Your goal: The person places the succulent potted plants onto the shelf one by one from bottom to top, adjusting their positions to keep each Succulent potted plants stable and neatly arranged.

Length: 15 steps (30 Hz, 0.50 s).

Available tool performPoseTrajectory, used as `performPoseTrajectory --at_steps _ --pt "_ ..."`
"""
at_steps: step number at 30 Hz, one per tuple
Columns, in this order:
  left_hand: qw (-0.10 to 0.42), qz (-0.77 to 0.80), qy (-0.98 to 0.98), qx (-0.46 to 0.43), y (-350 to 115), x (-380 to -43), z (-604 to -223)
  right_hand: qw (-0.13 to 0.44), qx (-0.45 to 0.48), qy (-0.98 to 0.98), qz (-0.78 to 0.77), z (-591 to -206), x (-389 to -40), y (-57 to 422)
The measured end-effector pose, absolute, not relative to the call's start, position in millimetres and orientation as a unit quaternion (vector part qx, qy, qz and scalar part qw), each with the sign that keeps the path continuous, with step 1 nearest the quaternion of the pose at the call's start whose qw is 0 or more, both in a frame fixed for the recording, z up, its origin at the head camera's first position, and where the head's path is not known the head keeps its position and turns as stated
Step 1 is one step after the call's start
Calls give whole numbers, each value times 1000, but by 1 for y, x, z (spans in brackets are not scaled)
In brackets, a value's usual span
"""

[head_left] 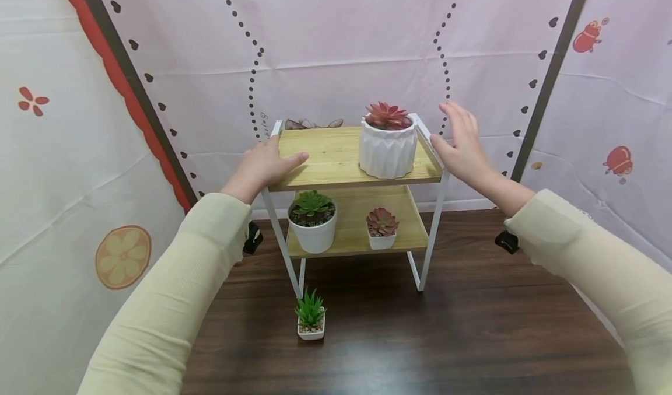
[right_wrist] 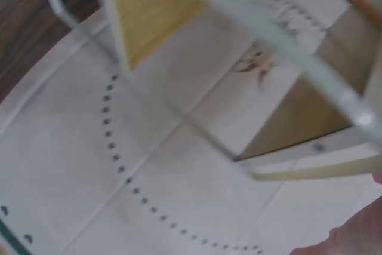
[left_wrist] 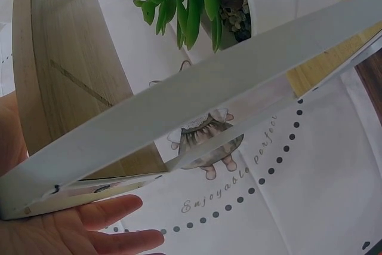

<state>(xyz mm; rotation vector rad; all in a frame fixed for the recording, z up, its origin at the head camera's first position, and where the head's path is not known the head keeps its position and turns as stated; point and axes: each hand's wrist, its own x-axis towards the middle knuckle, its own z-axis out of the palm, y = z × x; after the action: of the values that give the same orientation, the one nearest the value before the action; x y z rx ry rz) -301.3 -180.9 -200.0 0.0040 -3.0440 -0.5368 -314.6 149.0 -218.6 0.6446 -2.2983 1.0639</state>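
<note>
A two-tier shelf rack with wooden boards (head_left: 320, 150) and a white metal frame (head_left: 435, 226) stands in front of me. My left hand (head_left: 262, 163) rests at the left edge of the top board, thumb over the wood. In the left wrist view its fingers (left_wrist: 113, 212) stretch out along the outside of the frame. My right hand (head_left: 462, 147) is beside the right rail with fingers extended; whether it touches the rail I cannot tell. A red succulent in a white ribbed pot (head_left: 387, 153) stands at the right of the top board, near that hand.
On the lower board are a green succulent in a round white pot (head_left: 315, 234) and a reddish succulent in a small white pot (head_left: 382, 241). A spiky green plant in a white pot (head_left: 311, 331) stands on the dark wood floor (head_left: 420, 342). Printed cloth (head_left: 341, 33) hangs behind.
</note>
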Motion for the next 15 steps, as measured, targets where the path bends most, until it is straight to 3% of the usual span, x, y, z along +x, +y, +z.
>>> performPoseTrajectory --at_steps 9,15 --pt "30 -180 -983 1 -183 -301 -202 164 215 -907 323 -221 -326 162" --pt "75 -227 -971 -8 -185 -301 -204 82 218 -918 321 -220 -330 162"
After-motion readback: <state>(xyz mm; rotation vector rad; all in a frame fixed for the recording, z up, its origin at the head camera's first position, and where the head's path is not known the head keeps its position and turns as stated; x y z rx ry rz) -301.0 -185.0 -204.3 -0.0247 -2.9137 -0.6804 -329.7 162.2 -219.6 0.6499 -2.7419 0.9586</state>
